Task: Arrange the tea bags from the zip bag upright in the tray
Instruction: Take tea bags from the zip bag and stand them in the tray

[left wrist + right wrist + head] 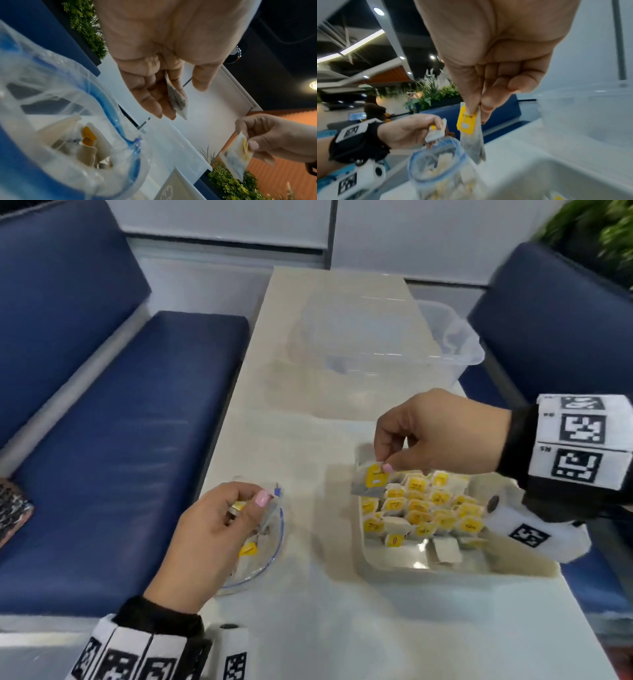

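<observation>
Left hand [209,529]: nearest the camera, over the mouth of the zip bag, pinching 1 tea bag between thumb and curled fingers; in the left wrist view that held bag [177,100] sticks out past the fingertips.
Zip bag [270,529]: clear plastic with a blue zip rim, on the table under and just right of the left hand, mouth open; several tea bags with yellow tags lie inside [87,138].
Table [308,628]: pale, long and narrow, running away from the camera.
Tray [387,568]: clear, shallow, on the table's right side, near the zip bag but apart from it.
Tea bags in tray [424,505]: rows of white sachets with yellow tags, standing close together in the far part of the tray; 1 white sachet [445,551] lies in the near part, apart from the rows.
Right hand [435,433]: above the tray's far left corner, thumb and fingers curled, pinching the top of 1 tea bag [371,481] by its yellow tag; the bag hangs down, tilted, at the left end of the rows.
Clear tub [459,344]: big, see-through, farther along the table.
Blue benches [102,422]: on both sides of the table.
Green plant [599,231]: far right, blurred.
</observation>
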Tool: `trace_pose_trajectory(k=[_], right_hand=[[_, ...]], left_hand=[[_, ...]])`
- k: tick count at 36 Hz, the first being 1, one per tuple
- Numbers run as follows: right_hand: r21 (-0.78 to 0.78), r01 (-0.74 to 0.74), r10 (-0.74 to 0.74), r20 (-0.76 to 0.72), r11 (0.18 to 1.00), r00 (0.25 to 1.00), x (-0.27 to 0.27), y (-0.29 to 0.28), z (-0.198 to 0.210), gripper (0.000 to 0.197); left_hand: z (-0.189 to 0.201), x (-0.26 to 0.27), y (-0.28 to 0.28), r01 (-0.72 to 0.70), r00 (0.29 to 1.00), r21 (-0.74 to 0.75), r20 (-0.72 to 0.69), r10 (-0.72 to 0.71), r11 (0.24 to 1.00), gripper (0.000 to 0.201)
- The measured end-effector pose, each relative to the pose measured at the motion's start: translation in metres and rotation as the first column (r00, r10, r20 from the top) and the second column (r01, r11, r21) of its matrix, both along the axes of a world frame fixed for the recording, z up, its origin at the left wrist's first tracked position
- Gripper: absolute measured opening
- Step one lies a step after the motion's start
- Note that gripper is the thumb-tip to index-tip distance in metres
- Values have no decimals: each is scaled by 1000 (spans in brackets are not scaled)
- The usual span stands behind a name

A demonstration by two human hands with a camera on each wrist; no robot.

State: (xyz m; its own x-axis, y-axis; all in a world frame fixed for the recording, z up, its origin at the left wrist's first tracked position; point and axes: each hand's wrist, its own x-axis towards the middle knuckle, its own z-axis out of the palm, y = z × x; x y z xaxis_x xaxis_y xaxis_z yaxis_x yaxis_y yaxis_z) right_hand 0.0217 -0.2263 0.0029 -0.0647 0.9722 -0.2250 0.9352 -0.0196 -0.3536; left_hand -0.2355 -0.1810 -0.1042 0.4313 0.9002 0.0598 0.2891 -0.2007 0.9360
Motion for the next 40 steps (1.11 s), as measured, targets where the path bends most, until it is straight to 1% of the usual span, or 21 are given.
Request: trace_pose_trajectory(k=[2,5,7,9,11,13,14,19,22,24,26,29,34,37,40], right_hand=[[-61,12,-8,69,998,998,11,-8,-7,11],[-165,10,15,152,986,988,21,-17,-25,8],[-225,7,34,178,974,983,23,-21,-40,9],[-277,-9,66,196,961,978,22,-22,-55,15],[-308,-36,103,206,951,973,20,-21,-69,18],[-320,-67,146,229,945,962,16,-18,-82,10],[-321,-76,161,247,944,956,14,-16,-87,10],[-310,-68,167,307,948,937,6,-7,-102,15],[-336,-58,175,331,940,927,5,-2,-109,17],[-350,-44,171,340,936,925,5,0,-114,18],[-358,-31,165,351,933,922,5,2,-118,19],[-343,-27,164,375,939,912,5,3,-124,20],[-344,1,147,402,939,904,3,5,-130,20],[-345,-1,146,395,939,907,4,6,-128,21],[-345,-8,148,380,939,913,5,5,-125,18]], left_hand=[[-4,7,-2,20,999,6,-33,-20,1000,13],[-10,17,-6,49,997,-13,-67,-50,999,10],[-14,22,-6,56,996,-38,-60,-58,998,11],[-18,26,-7,67,997,-67,-44,-70,995,17],[-22,28,-9,68,997,-63,-36,-71,996,22],[-23,29,-12,69,997,-50,-36,-71,996,18],[-24,30,-13,74,997,-47,-33,-75,996,17],[-26,32,-20,80,996,-36,-23,-81,996,10],[-28,31,-22,92,996,-30,-14,-93,995,9],[-30,30,-22,89,996,-34,3,-89,995,20],[-30,29,-22,81,997,-52,14,-81,995,22],[-28,28,-22,87,996,-55,31,-86,995,32],[-24,31,-24,93,996,-60,21,-92,994,21],[-21,33,-25,101,995,-58,12,-100,993,18],[-19,36,-26,117,993,-44,-4,-117,992,11]])
